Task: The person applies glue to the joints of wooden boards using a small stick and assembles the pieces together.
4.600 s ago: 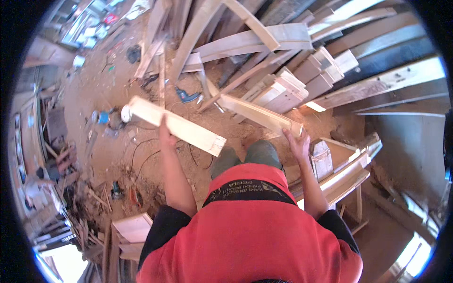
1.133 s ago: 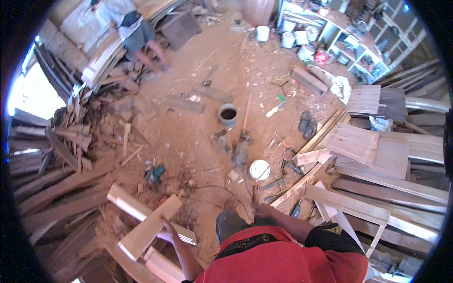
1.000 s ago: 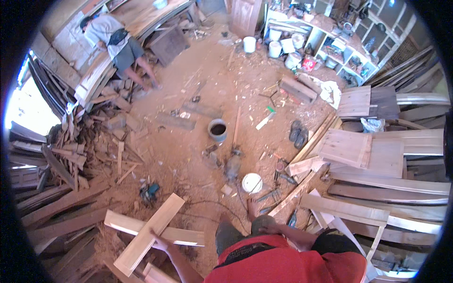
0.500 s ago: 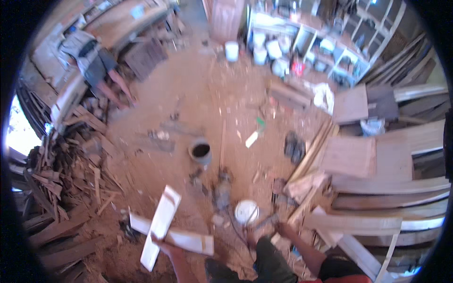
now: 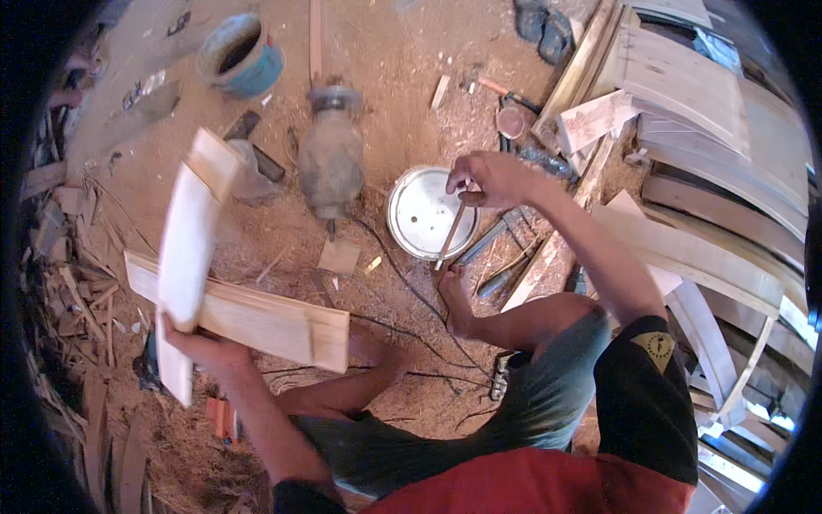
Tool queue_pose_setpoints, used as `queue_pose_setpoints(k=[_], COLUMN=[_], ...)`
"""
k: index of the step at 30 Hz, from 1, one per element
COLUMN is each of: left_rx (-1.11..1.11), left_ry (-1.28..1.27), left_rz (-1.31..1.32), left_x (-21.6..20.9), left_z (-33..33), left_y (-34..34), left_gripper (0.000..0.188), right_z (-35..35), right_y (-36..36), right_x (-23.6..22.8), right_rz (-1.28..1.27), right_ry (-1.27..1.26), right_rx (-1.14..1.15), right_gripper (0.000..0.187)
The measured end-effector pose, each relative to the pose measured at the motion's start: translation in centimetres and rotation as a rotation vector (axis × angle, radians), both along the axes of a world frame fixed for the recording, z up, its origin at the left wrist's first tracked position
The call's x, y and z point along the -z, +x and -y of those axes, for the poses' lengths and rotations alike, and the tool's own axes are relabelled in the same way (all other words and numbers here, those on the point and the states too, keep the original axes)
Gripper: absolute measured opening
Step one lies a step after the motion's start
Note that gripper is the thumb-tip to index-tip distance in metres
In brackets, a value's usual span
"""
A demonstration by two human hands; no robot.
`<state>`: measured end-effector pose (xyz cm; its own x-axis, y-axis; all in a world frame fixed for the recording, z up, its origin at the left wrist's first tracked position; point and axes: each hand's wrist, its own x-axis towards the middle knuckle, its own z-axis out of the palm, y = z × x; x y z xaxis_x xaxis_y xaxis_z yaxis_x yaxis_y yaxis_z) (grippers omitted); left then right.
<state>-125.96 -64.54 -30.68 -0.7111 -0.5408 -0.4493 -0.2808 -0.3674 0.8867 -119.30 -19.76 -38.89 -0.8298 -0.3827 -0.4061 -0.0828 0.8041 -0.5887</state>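
Observation:
My left hand (image 5: 210, 349) is closed on a cross of two pale boards, at the place where they meet. The upright board (image 5: 190, 236) has a stepped upper end; the other board (image 5: 257, 321) runs across to the right and has a notched end. My right hand (image 5: 492, 178) pinches a thin stick (image 5: 450, 233), its pale tip pointing down. That stick is over the edge of a round white lid or bucket top (image 5: 415, 201) spotted with a few dark marks. What lies inside my right fist is partly hidden.
A dusty motor-like machine (image 5: 331, 158) with a dark cable stands ahead, near a blue bucket (image 5: 257, 73). Long boards (image 5: 693, 94) are stacked at right. Scrap wood (image 5: 60, 223) lies at left. Hand tools (image 5: 497, 240) and dark shoes (image 5: 544, 30) rest on the sawdust floor.
The view has dipped down and closer to my hands. My right hand has risen from near my foot to above the white lid, with the stick now visible. My left hand still holds the crossed boards.

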Motion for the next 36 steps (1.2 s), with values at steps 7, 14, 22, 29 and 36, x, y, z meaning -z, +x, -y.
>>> queue_pose_setpoints(k=[7,14,22,29,36], left_rx=[0.096,0.078,0.147,0.122,0.189], left_ry=[-0.127,0.060,0.254,0.095,0.086], left_rz=[-0.144,-0.394,-0.383,-0.488,-0.463], left_x=[0.3,0.0,-1.0,-1.7,-1.0], left_z=[0.1,-3.6,-6.7,-3.9,-1.9], left_y=[-3.1,-6.0,-3.9,-3.4,-3.3], left_gripper=[0.058,0.055,0.053,0.053,0.051], right_z=[1.2,2.5,-0.3,0.0,1.7], right_y=[3.8,6.7,3.6,3.5,3.7], right_x=[5.1,4.5,7.1,10.6,9.0], right_rz=[-0.049,-0.302,-0.305,-0.354,-0.398], right_ry=[0.212,0.070,0.152,0.283,0.330], right_rx=[-0.248,-0.166,0.343,0.273,0.343], right_gripper=[0.022,0.015,0.030,0.021,0.025])
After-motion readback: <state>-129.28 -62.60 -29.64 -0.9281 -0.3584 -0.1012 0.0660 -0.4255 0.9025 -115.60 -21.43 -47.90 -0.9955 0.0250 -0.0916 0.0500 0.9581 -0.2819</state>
